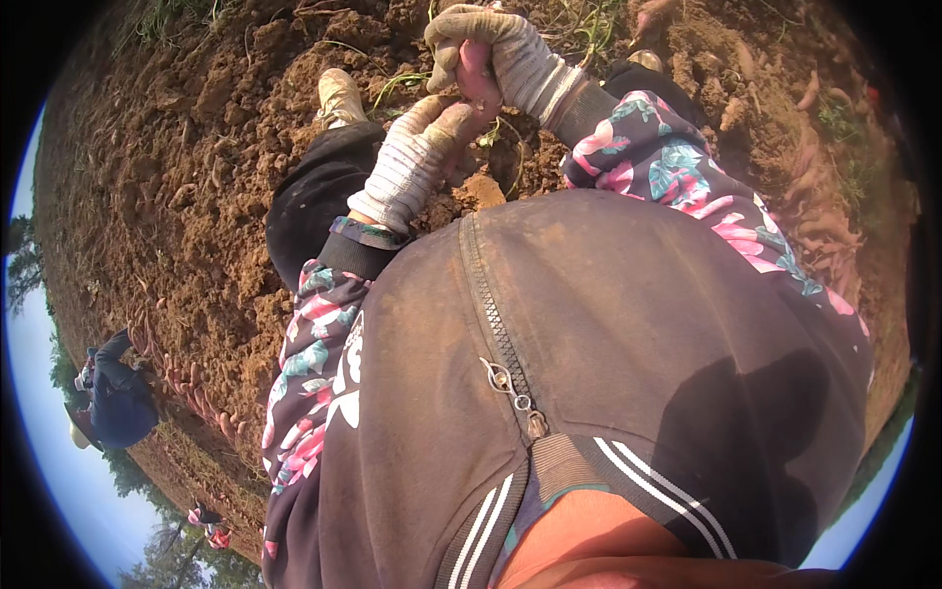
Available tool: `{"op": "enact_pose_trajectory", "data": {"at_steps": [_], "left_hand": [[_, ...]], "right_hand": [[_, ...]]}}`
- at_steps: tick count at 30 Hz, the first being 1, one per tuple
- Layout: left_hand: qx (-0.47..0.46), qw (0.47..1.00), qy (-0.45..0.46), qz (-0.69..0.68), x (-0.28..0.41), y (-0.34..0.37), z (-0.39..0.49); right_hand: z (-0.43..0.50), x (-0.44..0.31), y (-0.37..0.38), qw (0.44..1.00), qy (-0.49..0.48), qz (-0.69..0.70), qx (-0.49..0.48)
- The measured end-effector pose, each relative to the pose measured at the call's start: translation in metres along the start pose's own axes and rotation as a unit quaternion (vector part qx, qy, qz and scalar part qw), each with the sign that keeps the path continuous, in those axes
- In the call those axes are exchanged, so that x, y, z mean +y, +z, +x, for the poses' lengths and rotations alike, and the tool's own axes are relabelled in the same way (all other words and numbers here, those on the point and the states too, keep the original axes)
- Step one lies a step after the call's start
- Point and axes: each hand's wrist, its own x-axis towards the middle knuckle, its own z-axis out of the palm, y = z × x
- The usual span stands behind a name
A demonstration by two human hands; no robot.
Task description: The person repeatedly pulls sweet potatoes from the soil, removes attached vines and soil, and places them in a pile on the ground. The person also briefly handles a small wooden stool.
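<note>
A pink-skinned sweet potato [477,77] is held between my two hands at the top of the view. My left hand [430,140], in a striped knit glove with soiled fingertips, pinches its lower end with thumb and fingers. My right hand [500,51], in a matching glove, has its fingers curled around the upper part. Some of the root is hidden by the gloves. Below the hands, loose brown soil [482,190] and thin green stems show.
Shoes [340,96] rest on cloddy ground either side of the hands. Rows of sweet potatoes lie at the right [824,235] and lower left [195,390]. A co-worker in blue with a pale hat [121,401] bends at the far left; more people [210,523] are farther off.
</note>
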Motion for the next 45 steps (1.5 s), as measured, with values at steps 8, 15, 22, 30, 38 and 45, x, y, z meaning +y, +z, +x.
{"op": "enact_pose_trajectory", "data": {"at_steps": [8,15,22,30,38,45], "left_hand": [[0.060,0.991,0.027,0.115,-0.017,-0.004,0.010],[0.093,0.988,0.038,0.113,-0.024,-0.007,0.018],[0.043,0.997,-0.027,0.052,-0.002,-0.002,0.005],[0.059,0.997,0.057,0.015,0.012,0.026,-0.006],[0.071,0.996,0.049,-0.009,0.019,0.031,0.006],[-0.018,0.998,-0.052,0.007,0.037,0.061,0.017]], "right_hand": [[-0.011,0.003,0.015,0.992,-0.028,0.025,0.120],[-0.001,-0.009,0.014,0.974,0.017,0.022,0.225],[-0.005,-0.015,0.014,0.979,-0.082,0.101,0.155],[-0.034,-0.029,0.024,0.974,-0.153,0.101,0.136],[-0.045,-0.053,0.006,0.953,-0.221,0.098,0.185],[-0.073,-0.046,0.018,0.873,-0.440,-0.016,0.212]]}}
